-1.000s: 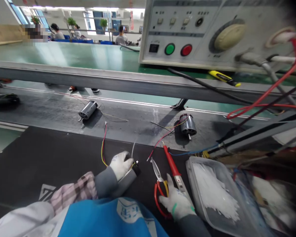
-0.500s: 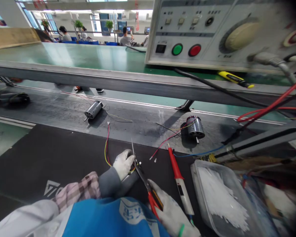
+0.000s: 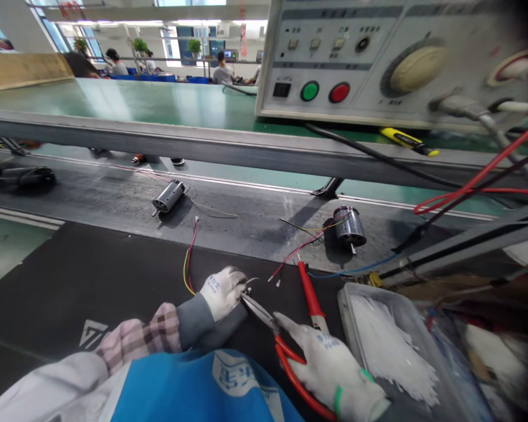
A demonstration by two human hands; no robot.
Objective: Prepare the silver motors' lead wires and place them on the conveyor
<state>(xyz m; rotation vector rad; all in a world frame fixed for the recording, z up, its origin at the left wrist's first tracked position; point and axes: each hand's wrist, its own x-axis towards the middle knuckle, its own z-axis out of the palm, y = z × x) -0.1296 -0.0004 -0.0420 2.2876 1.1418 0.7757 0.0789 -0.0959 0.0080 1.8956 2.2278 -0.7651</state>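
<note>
Workshop bench: black mat [image 3: 127, 264] under the red-handled scissors [image 3: 280, 343], green shelf [image 3: 158, 97] beyond them. Your right gloved hand [image 3: 330, 366]: fingers wrapped round the scissors' handles. Your left gloved hand [image 3: 222, 292], at the scissors' blade tips: fingers grasping the end of a grey cylindrical motor [image 3: 229, 329], one thin pale strip [image 3: 252, 279] protruding. Beyond the scissors to the right: one silver motor [image 3: 350, 227]; beyond to the left: another, silver-grey motor [image 3: 169, 196]. Right of the scissors: red-and-white probe [image 3: 308, 290]; farther right, translucent tub [image 3: 347, 328], holding white strips [image 3: 391, 346].
</note>
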